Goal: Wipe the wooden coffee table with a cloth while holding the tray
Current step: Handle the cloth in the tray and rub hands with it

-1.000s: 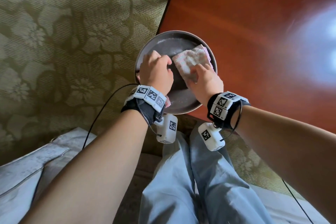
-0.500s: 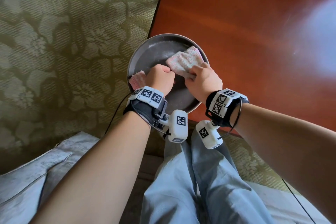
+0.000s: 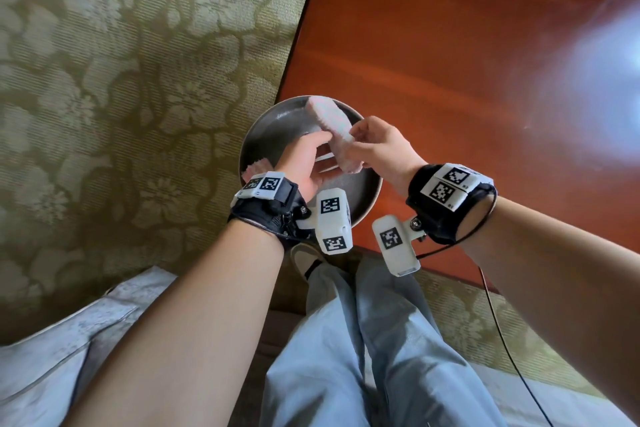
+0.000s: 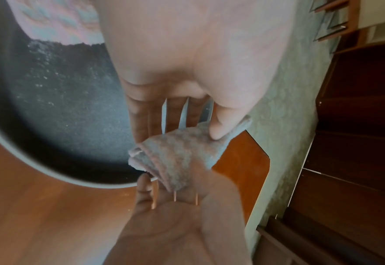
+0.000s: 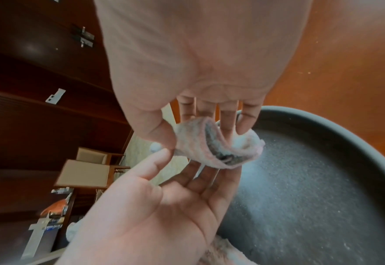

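A round dark metal tray sits on the near left corner of the red-brown wooden table, partly overhanging the edge. Both hands hold a folded pink-white cloth just above the tray. My left hand is turned palm up, its thumb pinching a cloth corner against straight fingers. My right hand pinches the rolled cloth between thumb and fingertips. Neither hand touches the tray.
A second pink cloth lies on the tray's left rim. A green floral carpet surrounds the table. My legs in light blue trousers are below, with a grey cushion at left. Chairs stand farther off.
The cloth has been lifted off the tray and folded narrower between both hands. The left hand has come off the tray and turned palm up; the right hand rose with the cloth.
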Available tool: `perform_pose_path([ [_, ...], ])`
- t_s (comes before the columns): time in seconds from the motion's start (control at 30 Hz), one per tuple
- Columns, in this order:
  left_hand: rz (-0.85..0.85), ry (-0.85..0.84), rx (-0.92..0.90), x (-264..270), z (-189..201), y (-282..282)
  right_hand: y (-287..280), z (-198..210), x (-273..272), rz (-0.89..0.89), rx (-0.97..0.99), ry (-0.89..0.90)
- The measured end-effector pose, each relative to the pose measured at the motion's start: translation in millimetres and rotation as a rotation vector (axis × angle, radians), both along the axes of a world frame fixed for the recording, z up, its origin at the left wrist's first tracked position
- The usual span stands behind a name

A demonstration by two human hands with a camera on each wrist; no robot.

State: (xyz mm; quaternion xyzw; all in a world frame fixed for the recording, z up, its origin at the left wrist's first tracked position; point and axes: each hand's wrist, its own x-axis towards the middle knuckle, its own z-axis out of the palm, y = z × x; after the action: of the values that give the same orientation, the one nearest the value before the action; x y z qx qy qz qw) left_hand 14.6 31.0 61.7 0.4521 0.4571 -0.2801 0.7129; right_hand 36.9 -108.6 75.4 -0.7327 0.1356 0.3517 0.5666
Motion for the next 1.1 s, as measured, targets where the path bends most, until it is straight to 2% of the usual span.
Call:
perform_pose_path([
  [0.07, -0.019, -0.039, -0.010, -2, -1, -2, 2, 2, 2, 0.049, -0.013, 0.002],
  [0.13, -0.009, -0.053, -0.016, -4, 0, -5, 4, -2, 2, 0.141, -0.113, -0.066],
  [0.2, 0.023, -0.061, -0.039, -7, -1, -4, 5, -4, 0, 0.160, -0.180, -0.136],
  [0.3, 0.020, -0.077, -0.079, -11, -4, -2, 3, -8, -2, 0.060, -0.140, -0.083],
  [0.43, -0.030, -0.043, -0.077, -12, -7, 0, 1, -8, -1, -0.154, 0.067, 0.163],
  [0.57, 0.083, 0.016, -0.220, -16, -3, 1, -4, -4, 4, -0.313, 0.236, 0.300],
  [0.67, 0.082, -0.005, -0.093, -15, -7, 1, -8, -3, 7, -0.318, 0.205, 0.286],
  [0.77, 0.060, -0.089, 0.068, -12, -10, 1, -12, -9, 5, -0.228, 0.069, 0.163],
  [0.9, -0.056, -0.150, 0.250, -11, -10, -3, -16, -20, 3, 0.031, -0.408, -0.206],
  [0.93, -0.097, -0.156, 0.293, -10, -11, -4, -15, -18, 2, 0.072, -0.478, -0.260],
  [1.1, -0.284, -0.163, 0.534, -8, -16, -11, -7, -15, -6, 0.220, -0.540, -0.444],
])
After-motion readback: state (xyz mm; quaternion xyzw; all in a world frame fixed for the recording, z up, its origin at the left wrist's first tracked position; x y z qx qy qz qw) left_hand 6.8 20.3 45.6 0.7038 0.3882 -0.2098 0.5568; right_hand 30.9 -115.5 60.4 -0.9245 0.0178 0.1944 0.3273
